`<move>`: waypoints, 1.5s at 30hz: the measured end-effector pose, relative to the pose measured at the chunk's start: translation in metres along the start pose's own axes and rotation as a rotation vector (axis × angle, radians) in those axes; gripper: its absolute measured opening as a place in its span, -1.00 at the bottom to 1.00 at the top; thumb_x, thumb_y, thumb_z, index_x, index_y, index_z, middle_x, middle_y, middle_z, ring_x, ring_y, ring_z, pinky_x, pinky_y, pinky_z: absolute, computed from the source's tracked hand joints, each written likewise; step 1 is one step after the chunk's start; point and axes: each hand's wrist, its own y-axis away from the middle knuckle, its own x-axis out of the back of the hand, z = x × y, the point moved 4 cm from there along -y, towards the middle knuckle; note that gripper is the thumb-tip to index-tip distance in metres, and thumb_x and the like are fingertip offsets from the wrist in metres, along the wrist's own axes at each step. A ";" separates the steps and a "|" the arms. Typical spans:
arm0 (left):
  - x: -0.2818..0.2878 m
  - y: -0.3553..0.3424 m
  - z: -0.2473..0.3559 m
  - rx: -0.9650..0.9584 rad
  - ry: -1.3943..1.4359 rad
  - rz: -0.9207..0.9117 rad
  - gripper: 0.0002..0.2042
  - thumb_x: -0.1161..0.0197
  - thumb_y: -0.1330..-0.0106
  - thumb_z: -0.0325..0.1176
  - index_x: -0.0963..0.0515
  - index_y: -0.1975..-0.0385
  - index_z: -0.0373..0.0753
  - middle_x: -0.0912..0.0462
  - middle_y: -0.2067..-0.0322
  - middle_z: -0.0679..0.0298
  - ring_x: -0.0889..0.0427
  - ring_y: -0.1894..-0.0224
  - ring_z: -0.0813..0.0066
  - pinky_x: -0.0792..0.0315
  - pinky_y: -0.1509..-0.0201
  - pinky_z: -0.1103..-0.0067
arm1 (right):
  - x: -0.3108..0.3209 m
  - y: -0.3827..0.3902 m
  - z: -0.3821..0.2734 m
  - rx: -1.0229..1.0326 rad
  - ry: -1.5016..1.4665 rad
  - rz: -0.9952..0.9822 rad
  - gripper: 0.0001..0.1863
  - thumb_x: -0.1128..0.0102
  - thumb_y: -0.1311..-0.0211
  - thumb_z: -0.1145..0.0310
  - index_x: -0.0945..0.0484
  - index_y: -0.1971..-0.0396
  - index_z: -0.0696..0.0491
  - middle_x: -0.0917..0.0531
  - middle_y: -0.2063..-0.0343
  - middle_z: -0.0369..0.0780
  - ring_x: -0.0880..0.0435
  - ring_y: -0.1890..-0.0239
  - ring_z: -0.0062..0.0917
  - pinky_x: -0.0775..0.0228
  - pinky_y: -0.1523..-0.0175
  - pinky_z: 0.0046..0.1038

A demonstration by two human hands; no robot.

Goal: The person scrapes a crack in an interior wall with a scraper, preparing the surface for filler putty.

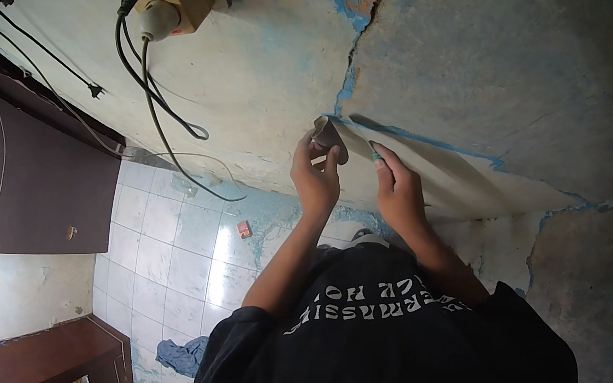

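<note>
My left hand is closed on a curled brown-grey sheet that looks like sandpaper, held in front of the wall between thumb and fingers. To its right, my right hand grips a slim tool with a green handle; the fingers hide much of it, and its kind cannot be made out. Both hands are close to the worn cream wall, just below a crack edged with peeling blue paint. Whether the sheet or the tool touches the wall is unclear.
A power socket box with a white plug and hanging black cables is on the wall at upper left. On the tiled floor lie a small red box and a blue cloth. Brown wooden furniture stands at lower left.
</note>
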 end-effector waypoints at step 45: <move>0.008 0.006 0.003 0.002 -0.057 -0.002 -0.50 -0.43 -0.36 -0.51 -0.46 -0.28 -0.33 -0.74 0.13 0.05 -0.79 0.06 0.31 -0.70 0.05 0.41 | -0.022 -0.005 0.009 -0.071 -0.082 -0.055 -0.64 -0.10 -0.52 0.41 -0.61 -0.21 0.17 -0.72 0.01 0.15 -0.73 -0.07 0.04 -0.55 -0.16 -0.19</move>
